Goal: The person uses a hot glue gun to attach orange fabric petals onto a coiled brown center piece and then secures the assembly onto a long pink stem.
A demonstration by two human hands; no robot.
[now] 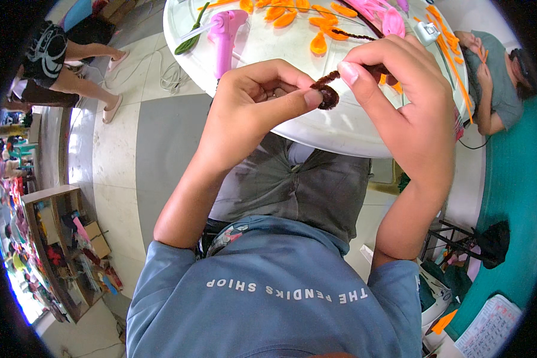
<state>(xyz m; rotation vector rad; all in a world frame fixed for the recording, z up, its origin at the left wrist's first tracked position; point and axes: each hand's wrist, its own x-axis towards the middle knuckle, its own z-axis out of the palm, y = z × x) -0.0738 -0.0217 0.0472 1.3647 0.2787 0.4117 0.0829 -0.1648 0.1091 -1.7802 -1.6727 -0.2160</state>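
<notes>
A dark brown fuzzy stem, like a pipe cleaner, is wound into a small coil [328, 96] at one end. My left hand [256, 104] pinches that coil between thumb and index finger. My right hand [403, 101] grips the stem where it runs up to the right, thumb raised at it, other fingers curled partly out of sight. Both hands are over the near edge of a white round table [316, 131]. A pink glue gun [224, 45] stands behind my left hand, beside a green fuzzy piece [188, 42]. Orange petal-shaped loops [318, 43] lie beyond the coil.
Pink pieces [392, 22], a white plug [426, 34] and orange strips [450, 65] are on the table. A person [495, 77] at the right holds orange pieces. Another person's legs [83, 89] are at the upper left, near cables [167, 77]. A wooden shelf [59, 238] stands lower left.
</notes>
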